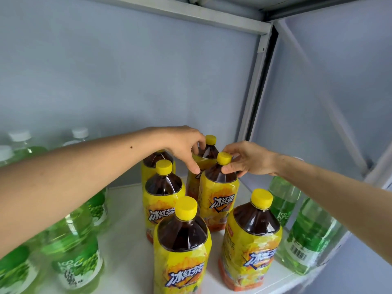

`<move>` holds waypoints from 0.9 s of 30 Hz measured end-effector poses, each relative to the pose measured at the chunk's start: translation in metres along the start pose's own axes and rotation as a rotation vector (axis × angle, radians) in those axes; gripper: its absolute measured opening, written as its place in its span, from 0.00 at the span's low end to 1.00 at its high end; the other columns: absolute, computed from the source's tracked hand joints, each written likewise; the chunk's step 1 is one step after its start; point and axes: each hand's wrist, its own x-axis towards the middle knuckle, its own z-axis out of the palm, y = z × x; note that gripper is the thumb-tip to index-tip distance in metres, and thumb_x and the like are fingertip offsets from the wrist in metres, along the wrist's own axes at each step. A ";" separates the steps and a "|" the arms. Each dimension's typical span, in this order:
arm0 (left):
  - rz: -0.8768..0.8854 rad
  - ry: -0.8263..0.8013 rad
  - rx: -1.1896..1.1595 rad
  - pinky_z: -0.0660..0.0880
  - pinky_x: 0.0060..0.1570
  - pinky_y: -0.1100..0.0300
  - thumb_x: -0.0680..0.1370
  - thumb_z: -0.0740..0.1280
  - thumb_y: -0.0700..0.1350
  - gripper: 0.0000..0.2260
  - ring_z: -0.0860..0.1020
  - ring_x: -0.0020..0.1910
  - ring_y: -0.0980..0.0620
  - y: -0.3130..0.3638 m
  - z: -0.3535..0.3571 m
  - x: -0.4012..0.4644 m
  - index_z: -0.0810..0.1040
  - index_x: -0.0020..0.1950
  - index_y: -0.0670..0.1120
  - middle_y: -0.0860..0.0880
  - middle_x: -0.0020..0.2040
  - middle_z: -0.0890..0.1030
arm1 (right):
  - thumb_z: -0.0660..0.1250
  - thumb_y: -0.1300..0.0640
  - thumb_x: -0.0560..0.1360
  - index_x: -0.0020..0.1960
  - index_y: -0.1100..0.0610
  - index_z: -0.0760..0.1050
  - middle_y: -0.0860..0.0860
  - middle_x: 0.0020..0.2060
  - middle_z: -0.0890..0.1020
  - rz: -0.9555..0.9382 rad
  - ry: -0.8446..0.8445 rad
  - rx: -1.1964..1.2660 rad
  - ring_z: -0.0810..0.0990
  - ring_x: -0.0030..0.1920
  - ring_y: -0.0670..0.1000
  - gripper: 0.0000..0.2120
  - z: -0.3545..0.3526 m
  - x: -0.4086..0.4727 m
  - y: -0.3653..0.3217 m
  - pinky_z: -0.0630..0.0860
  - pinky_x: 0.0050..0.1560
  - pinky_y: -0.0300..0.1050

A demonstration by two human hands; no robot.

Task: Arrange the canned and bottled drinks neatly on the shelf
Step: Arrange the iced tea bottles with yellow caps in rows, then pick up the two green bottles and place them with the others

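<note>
In the head view, the left hand (182,145) curls round the neck of the rearmost iced-tea bottle (209,153) near the shelf (127,219) back-right corner, while the right hand (246,160) pinches the neck of the bottle in front (218,192). The step looks like squaring the right column; next, both bottles likely need nudging into line with the front pair (216,240).

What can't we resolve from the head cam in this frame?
- Back-left tea bottle, head view: its cap is hidden by the left hand and wrist.
- Back-right tea bottle: lower body hidden behind the tea bottle held by the right hand.
- Green bottles on the left: blurred, partly covered by the left forearm, cut by the frame edge; count unclear.
- Front tea bottle: base cut off by the bottom edge.
</note>
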 end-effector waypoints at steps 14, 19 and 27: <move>-0.009 0.159 0.074 0.75 0.57 0.56 0.68 0.77 0.56 0.29 0.78 0.57 0.50 0.032 -0.007 -0.029 0.74 0.65 0.47 0.50 0.59 0.80 | 0.71 0.44 0.74 0.60 0.54 0.74 0.48 0.58 0.80 0.023 0.113 -0.407 0.80 0.57 0.50 0.20 0.015 -0.014 -0.007 0.76 0.60 0.52; 0.040 0.220 0.047 0.75 0.59 0.52 0.68 0.76 0.56 0.29 0.78 0.58 0.50 0.054 -0.008 -0.047 0.75 0.65 0.47 0.50 0.60 0.80 | 0.73 0.46 0.72 0.62 0.55 0.75 0.49 0.59 0.80 0.003 0.322 -0.291 0.79 0.58 0.48 0.23 0.005 -0.054 -0.023 0.74 0.62 0.43; 0.155 0.375 -0.162 0.74 0.61 0.55 0.68 0.77 0.54 0.30 0.77 0.59 0.51 0.108 0.011 -0.073 0.74 0.66 0.46 0.48 0.62 0.78 | 0.76 0.52 0.71 0.59 0.56 0.77 0.52 0.50 0.84 -0.005 0.722 0.039 0.83 0.52 0.51 0.20 -0.007 -0.145 -0.016 0.79 0.58 0.51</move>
